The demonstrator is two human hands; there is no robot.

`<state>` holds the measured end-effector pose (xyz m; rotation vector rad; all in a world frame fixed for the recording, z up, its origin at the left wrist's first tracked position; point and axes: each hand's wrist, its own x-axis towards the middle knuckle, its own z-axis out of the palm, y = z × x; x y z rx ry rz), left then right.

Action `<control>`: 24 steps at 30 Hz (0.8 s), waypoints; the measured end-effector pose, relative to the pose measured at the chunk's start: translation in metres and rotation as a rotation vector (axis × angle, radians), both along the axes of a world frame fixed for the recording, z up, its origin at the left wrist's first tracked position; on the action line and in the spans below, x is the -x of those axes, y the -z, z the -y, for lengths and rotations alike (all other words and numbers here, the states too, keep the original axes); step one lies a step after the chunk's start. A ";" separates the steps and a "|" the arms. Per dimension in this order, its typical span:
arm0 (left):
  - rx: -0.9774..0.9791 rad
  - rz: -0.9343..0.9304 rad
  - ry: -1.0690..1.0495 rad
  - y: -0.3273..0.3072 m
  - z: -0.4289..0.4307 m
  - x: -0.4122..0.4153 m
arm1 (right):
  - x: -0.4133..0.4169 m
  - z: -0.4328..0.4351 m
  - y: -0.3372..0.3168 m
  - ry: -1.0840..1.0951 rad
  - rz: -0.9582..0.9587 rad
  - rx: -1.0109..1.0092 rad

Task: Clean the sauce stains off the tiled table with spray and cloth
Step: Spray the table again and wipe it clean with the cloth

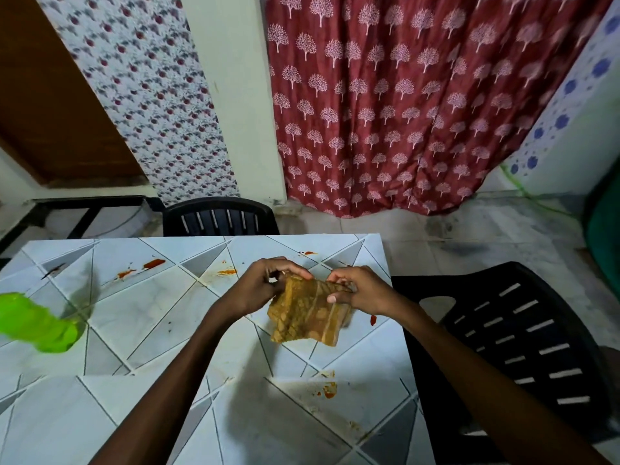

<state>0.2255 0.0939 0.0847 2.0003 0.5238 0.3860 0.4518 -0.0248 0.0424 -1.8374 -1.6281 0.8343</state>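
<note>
While the cloth hangs between them over the middle of the desk, both hands grip it by its top edge. The left hand has its fingers curled tight, pinching the cloth's upper left corner against the thumb. The right hand pinches the upper right corner, with the thumb laid across the front of the fabric and the fingers bent behind it. The cloth is yellow-brown and folded into a rough rectangle. Whether its lower edge touches the tiles cannot be told.

Red-orange stains lie on the far part of the desk, beyond the left hand. A small red spot sits just right of the cloth, and a smear marks the near tiles below it. A blurred green bottle is at the desk's left edge, well apart from the hands. A black chair stands beside the desk on the right.
</note>
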 end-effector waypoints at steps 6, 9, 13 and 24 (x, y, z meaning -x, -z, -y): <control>0.356 -0.027 -0.162 0.021 -0.005 -0.007 | -0.005 0.001 0.001 -0.006 0.042 -0.004; 0.684 -0.012 -0.186 0.043 -0.005 -0.015 | -0.015 0.008 0.012 0.039 0.017 0.054; 0.639 -0.067 -0.202 0.081 0.008 -0.034 | -0.036 0.026 0.043 0.147 -0.060 0.135; -0.183 -0.159 -0.385 0.131 -0.039 -0.179 | -0.129 -0.026 0.065 0.349 0.219 0.083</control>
